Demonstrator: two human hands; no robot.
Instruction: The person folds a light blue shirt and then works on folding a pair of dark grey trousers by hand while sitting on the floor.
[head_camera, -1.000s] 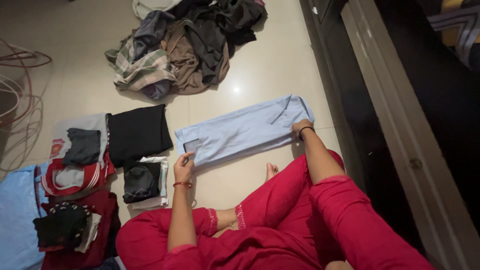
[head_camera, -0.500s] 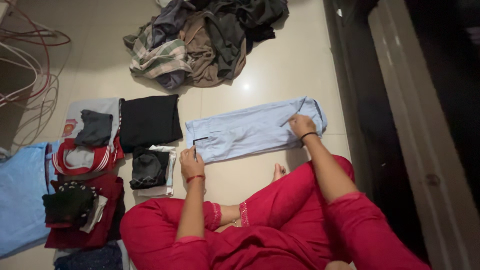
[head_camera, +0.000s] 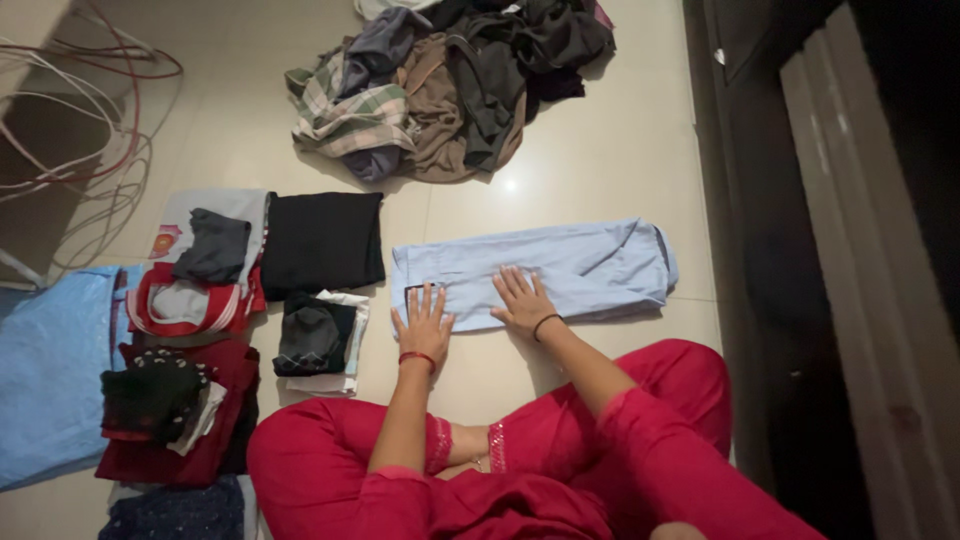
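Observation:
A light blue garment (head_camera: 580, 265), folded into a long strip, lies flat on the tiled floor in front of me. My left hand (head_camera: 423, 325) rests palm down with fingers spread on its left end, a red band at the wrist. My right hand (head_camera: 521, 298) presses flat on the middle of the strip, a dark band at the wrist. Neither hand grips anything. My legs in red cloth (head_camera: 560, 460) are crossed just below the garment.
A heap of unfolded clothes (head_camera: 450, 80) lies further out on the floor. Folded pieces are stacked to the left: a black one (head_camera: 323, 240), a red and grey one (head_camera: 190, 300), a light blue one (head_camera: 50, 370). Cables (head_camera: 90, 110) lie far left. A dark door frame (head_camera: 790, 250) runs along the right.
My right hand has slid from the garment's right end to its middle. My left hand has moved from the left edge onto the cloth and now lies flat. The view shifted.

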